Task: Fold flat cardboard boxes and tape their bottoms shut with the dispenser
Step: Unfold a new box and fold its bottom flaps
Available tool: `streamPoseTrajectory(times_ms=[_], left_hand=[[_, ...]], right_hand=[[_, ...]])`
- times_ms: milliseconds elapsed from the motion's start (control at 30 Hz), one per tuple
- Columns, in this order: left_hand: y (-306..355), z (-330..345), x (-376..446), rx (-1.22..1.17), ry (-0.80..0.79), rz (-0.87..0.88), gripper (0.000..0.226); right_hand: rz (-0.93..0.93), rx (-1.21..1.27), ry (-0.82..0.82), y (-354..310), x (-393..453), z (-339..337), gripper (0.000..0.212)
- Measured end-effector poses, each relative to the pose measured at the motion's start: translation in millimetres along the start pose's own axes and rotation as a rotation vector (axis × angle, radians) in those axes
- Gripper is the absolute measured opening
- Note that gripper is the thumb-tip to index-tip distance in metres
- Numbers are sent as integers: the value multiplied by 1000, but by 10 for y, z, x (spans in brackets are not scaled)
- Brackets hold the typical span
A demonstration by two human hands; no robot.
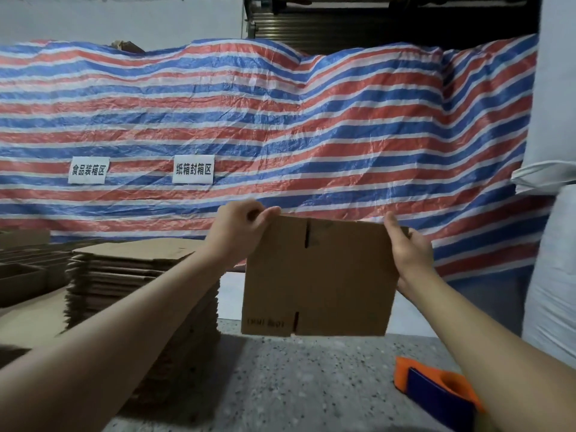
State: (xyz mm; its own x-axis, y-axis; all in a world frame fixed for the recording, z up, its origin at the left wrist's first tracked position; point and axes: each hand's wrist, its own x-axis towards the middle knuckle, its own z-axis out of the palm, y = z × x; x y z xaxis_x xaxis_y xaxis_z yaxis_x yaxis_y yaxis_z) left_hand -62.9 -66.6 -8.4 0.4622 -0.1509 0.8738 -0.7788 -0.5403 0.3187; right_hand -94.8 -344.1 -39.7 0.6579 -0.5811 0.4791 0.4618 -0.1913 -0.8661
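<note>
A flat brown cardboard box (318, 275) is held upright in front of me, above the speckled grey table (296, 385). My left hand (240, 229) pinches its top left corner. My right hand (408, 247) grips its right edge, thumb on the near face and fingers behind. An orange and blue tape dispenser (436, 388) lies on the table at the lower right, partly behind my right forearm.
A tall stack of flat cardboard boxes (137, 275) stands on the table to the left. Folded open boxes (25, 269) sit at the far left. A red, white and blue striped tarp (280, 126) hangs behind. White sacks (551, 244) stand at the right.
</note>
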Motion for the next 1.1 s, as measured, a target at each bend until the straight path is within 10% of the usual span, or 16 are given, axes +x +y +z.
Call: streamPoseTrajectory(times_ms=[200,500,1100], left_hand=[[-83,690,-487,-467,21,-845,68],[-261,932,-811,-513,59,-786,35],[-360,1146,-1154,-499,-54,-1067,41]], right_hand=[[79,-106,62,362,-255,-43,51],[287,-150,-160,622,-447,-287,72],[506,-116,-284,1020,-569,-370,48]])
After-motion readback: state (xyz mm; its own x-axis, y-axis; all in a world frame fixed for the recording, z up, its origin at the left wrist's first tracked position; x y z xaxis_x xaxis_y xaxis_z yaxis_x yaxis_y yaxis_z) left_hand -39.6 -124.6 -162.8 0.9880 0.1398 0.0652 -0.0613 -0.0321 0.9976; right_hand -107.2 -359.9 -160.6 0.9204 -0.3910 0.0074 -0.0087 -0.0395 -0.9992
